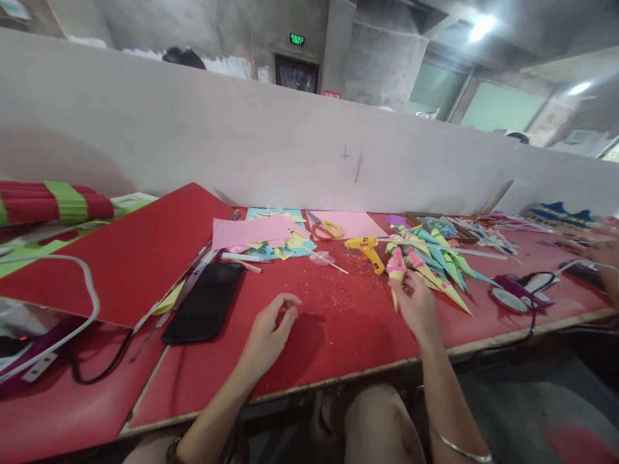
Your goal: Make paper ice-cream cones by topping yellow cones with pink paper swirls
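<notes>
My right hand (pixel 416 303) is closed round a pink and yellow paper cone (pixel 396 265), at the left end of a pile of similar green, blue and yellow cones (pixel 442 258). Over the red table (pixel 333 348), my left hand (pixel 271 332) is held with its fingers curled and the thumb apart from them, with nothing in it. A yellow glue gun (pixel 367 250) lies just left of the held cone. Between the hands and further back is a small clear wrapper on a white stick (pixel 325 259).
A black phone (pixel 206 303) and a large red sheet (pixel 130 258) lie at left. Behind are pink paper (pixel 256 232), paper scraps and yellow-handled scissors (pixel 329 229). Cables and a purple power strip (pixel 525 293) lie at right, near another person's hand (pixel 604 254).
</notes>
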`<act>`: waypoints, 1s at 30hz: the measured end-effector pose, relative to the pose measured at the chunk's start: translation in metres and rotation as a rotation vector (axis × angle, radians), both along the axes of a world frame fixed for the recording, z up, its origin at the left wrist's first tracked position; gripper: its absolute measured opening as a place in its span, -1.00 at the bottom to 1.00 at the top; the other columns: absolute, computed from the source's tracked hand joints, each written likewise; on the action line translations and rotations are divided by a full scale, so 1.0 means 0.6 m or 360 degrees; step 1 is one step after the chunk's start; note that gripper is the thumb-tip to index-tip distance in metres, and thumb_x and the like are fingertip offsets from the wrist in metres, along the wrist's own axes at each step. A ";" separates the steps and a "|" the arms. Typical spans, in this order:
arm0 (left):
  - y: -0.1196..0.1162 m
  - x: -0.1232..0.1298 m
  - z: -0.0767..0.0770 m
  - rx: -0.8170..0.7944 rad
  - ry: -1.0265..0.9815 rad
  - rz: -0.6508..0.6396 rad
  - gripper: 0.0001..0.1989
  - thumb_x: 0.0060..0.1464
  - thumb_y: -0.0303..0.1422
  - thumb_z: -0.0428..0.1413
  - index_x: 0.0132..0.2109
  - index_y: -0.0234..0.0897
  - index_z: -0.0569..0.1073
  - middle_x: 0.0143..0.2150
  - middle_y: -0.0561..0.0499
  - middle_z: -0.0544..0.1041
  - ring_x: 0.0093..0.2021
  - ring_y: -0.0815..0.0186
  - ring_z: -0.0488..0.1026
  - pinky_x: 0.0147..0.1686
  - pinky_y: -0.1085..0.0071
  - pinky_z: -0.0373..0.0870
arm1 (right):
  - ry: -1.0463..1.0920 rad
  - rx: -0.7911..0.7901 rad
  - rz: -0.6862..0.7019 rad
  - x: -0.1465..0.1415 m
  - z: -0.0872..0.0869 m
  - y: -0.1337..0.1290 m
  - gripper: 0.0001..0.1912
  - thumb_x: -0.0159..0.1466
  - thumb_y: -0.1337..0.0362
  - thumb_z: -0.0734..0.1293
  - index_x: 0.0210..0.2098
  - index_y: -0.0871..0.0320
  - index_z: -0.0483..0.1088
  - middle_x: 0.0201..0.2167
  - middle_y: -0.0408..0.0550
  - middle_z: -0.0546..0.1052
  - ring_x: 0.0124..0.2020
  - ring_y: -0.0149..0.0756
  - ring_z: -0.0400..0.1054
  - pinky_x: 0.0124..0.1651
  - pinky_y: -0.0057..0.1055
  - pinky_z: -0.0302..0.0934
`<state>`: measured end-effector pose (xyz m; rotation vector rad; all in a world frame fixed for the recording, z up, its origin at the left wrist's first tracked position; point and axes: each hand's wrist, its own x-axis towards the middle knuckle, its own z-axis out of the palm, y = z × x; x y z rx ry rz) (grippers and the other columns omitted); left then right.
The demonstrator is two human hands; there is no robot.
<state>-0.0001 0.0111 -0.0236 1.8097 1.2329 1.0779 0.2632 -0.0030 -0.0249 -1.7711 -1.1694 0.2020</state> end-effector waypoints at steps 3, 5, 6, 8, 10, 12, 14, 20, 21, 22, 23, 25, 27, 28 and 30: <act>0.000 0.000 -0.001 0.0006 0.0045 -0.0029 -0.85 0.03 -0.34 -0.10 -0.34 -0.25 0.34 -0.45 0.09 0.36 -0.43 0.37 0.32 -0.37 0.49 0.25 | -0.0308 -0.0112 -0.0248 0.051 -0.010 0.010 -0.49 0.11 0.13 0.20 -0.02 0.30 0.23 -0.40 0.10 0.51 -0.38 -0.11 0.39 -0.36 -0.31 0.20; 0.001 0.000 -0.002 0.0017 0.0058 -0.0044 -0.85 0.02 -0.34 -0.10 -0.35 -0.25 0.34 -0.47 0.09 0.35 -0.45 0.37 0.31 -0.39 0.50 0.24 | -0.0486 -0.0213 -0.0319 0.077 -0.011 0.022 -0.51 0.13 0.14 0.18 -0.01 0.30 0.21 -0.38 0.13 0.50 -0.36 -0.09 0.39 -0.38 -0.31 0.18; 0.001 0.000 -0.003 0.0020 0.0064 -0.0049 -0.85 0.02 -0.34 -0.10 -0.37 -0.25 0.34 -0.48 0.10 0.35 -0.46 0.38 0.30 -0.40 0.50 0.24 | -0.0590 -0.0296 -0.0353 0.086 -0.010 0.028 -0.52 0.14 0.15 0.18 -0.01 0.31 0.20 -0.38 0.14 0.50 -0.36 -0.07 0.39 -0.40 -0.31 0.16; 0.001 -0.001 -0.003 0.0022 0.0080 -0.0055 -0.85 0.02 -0.34 -0.10 -0.38 -0.25 0.34 -0.50 0.11 0.35 -0.48 0.38 0.29 -0.42 0.51 0.23 | -0.0705 -0.0396 -0.0360 0.100 -0.006 0.040 -0.54 0.16 0.16 0.17 -0.02 0.31 0.19 -0.39 0.16 0.50 -0.37 -0.07 0.39 -0.41 -0.32 0.14; 0.000 -0.001 -0.002 0.0015 0.0092 -0.0069 -0.84 0.01 -0.34 -0.11 -0.39 -0.25 0.33 -0.51 0.11 0.34 -0.49 0.39 0.28 -0.44 0.51 0.22 | -0.0738 -0.0420 -0.0337 0.109 0.000 0.052 -0.56 0.17 0.16 0.15 -0.02 0.28 0.21 -0.40 0.15 0.50 -0.38 -0.07 0.39 -0.41 -0.32 0.13; -0.001 -0.001 0.000 -0.0001 0.0092 -0.0078 -0.85 0.01 -0.34 -0.10 -0.40 -0.25 0.33 -0.53 0.12 0.33 -0.51 0.39 0.27 -0.46 0.51 0.21 | -0.0745 -0.0413 -0.0316 0.116 0.003 0.065 -0.58 0.18 0.14 0.14 -0.03 0.25 0.23 -0.39 0.14 0.50 -0.38 -0.06 0.39 -0.39 -0.31 0.13; -0.002 0.000 0.001 -0.0021 0.0085 -0.0086 -0.85 0.00 -0.34 -0.09 -0.41 -0.25 0.34 -0.55 0.13 0.31 -0.52 0.39 0.26 -0.47 0.52 0.19 | -0.0747 -0.0390 -0.0300 0.125 0.005 0.080 -0.57 0.18 0.14 0.14 -0.03 0.27 0.24 -0.38 0.15 0.50 -0.37 -0.06 0.39 -0.37 -0.29 0.14; -0.004 0.002 0.002 -0.0035 0.0101 -0.0096 -0.85 -0.01 -0.35 -0.08 -0.41 -0.24 0.36 -0.58 0.14 0.32 -0.55 0.39 0.26 -0.50 0.52 0.18 | -0.0736 -0.0199 -0.0209 0.151 0.005 0.122 -0.61 0.14 0.30 0.12 -0.08 0.37 0.28 -0.19 0.25 0.46 -0.15 -0.06 0.32 -0.14 -0.25 0.15; -0.004 0.002 0.002 -0.0036 0.0115 -0.0098 -0.85 -0.01 -0.35 -0.08 -0.41 -0.24 0.36 -0.58 0.14 0.32 -0.55 0.39 0.27 -0.50 0.51 0.18 | -0.0728 -0.0150 -0.0205 0.155 0.006 0.126 -0.61 0.13 0.32 0.12 -0.08 0.34 0.28 -0.14 0.24 0.44 -0.11 -0.08 0.30 -0.10 -0.25 0.14; -0.004 0.002 0.001 -0.0037 0.0124 -0.0101 -0.85 -0.01 -0.35 -0.08 -0.41 -0.24 0.36 -0.58 0.13 0.32 -0.54 0.39 0.27 -0.49 0.51 0.19 | -0.0718 -0.0099 -0.0209 0.159 0.009 0.128 -0.61 0.13 0.32 0.12 -0.07 0.31 0.27 -0.11 0.21 0.42 -0.10 -0.10 0.29 -0.08 -0.25 0.13; -0.004 0.002 0.001 -0.0033 0.0127 -0.0102 -0.85 -0.01 -0.35 -0.08 -0.41 -0.24 0.37 -0.58 0.13 0.33 -0.54 0.39 0.28 -0.49 0.51 0.20 | -0.0707 -0.0048 -0.0218 0.163 0.012 0.130 -0.61 0.13 0.32 0.12 -0.06 0.28 0.26 -0.10 0.18 0.42 -0.09 -0.11 0.28 -0.07 -0.24 0.13; -0.004 0.001 0.000 -0.0026 0.0125 -0.0103 -0.85 -0.01 -0.34 -0.07 -0.41 -0.24 0.37 -0.58 0.13 0.34 -0.53 0.38 0.29 -0.48 0.51 0.21 | -0.0686 0.0043 -0.0234 0.172 0.021 0.131 -0.62 0.13 0.31 0.13 -0.06 0.24 0.26 -0.14 0.15 0.43 -0.13 -0.11 0.29 -0.09 -0.22 0.13; -0.003 0.001 -0.001 -0.0021 0.0125 -0.0108 -0.85 -0.01 -0.34 -0.06 -0.41 -0.24 0.38 -0.58 0.13 0.34 -0.54 0.38 0.29 -0.49 0.51 0.21 | -0.0668 0.0116 -0.0221 0.180 0.031 0.133 -0.65 0.14 0.29 0.15 -0.08 0.22 0.27 -0.22 0.13 0.46 -0.19 -0.12 0.31 -0.11 -0.21 0.13; -0.003 0.000 -0.001 -0.0022 0.0133 -0.0112 -0.85 0.00 -0.34 -0.06 -0.41 -0.24 0.38 -0.58 0.13 0.35 -0.54 0.38 0.28 -0.49 0.51 0.20 | -0.0660 0.0146 -0.0203 0.184 0.036 0.135 -0.66 0.14 0.29 0.16 -0.09 0.22 0.28 -0.25 0.12 0.47 -0.20 -0.13 0.31 -0.11 -0.22 0.13; -0.003 0.000 -0.003 -0.0033 0.0162 -0.0122 -0.84 0.00 -0.33 -0.06 -0.41 -0.24 0.38 -0.58 0.12 0.35 -0.54 0.38 0.28 -0.50 0.51 0.20 | -0.0630 0.0199 -0.0159 0.192 0.046 0.143 -0.69 0.13 0.28 0.20 -0.13 0.22 0.30 -0.25 0.11 0.47 -0.21 -0.15 0.32 -0.13 -0.24 0.14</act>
